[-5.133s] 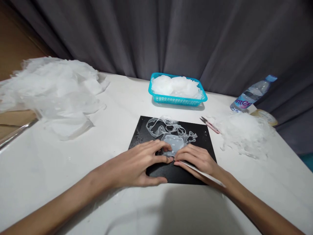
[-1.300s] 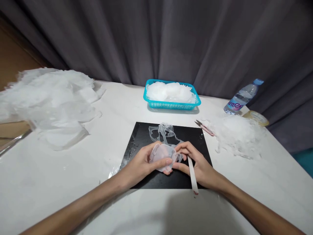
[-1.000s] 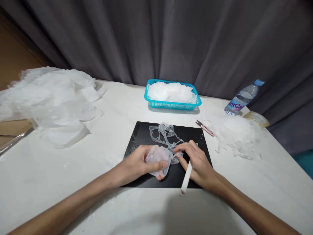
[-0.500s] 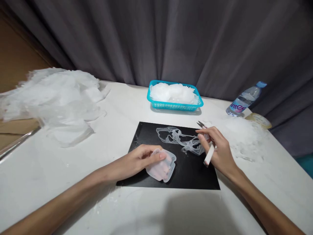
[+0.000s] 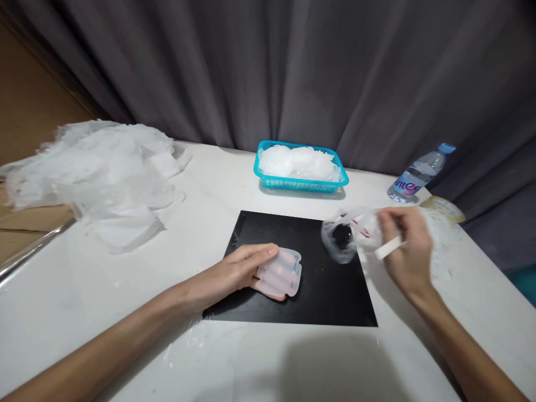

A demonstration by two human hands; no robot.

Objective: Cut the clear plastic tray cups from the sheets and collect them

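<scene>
My left hand [image 5: 240,267] is closed around the edge of a flat, translucent white plastic piece [image 5: 288,273] with rounded corners; its fingers show through from beneath. The piece is held over a black mat [image 5: 326,301]. At the mat's right edge, my right hand [image 5: 412,248] is closed on small white-handled snips [image 5: 389,247], smeared by motion. A tangled, clear trimmed-off scrap [image 5: 337,251] hangs from the same hand, off the mat's upper right corner. The snips' blades are mostly lost in the blur.
A blue basket [image 5: 301,185] of white translucent pieces stands at the back. To the left lies a large heap of white filmy material [image 5: 113,167]. A water bottle [image 5: 414,176], a yellowish round item [image 5: 446,208] and a scrap pile [image 5: 441,245] are at the right.
My right hand has moved right, lifting the clear scrap off the mat along with the snips. My left hand has tilted the plastic piece slightly and stays over the mat.
</scene>
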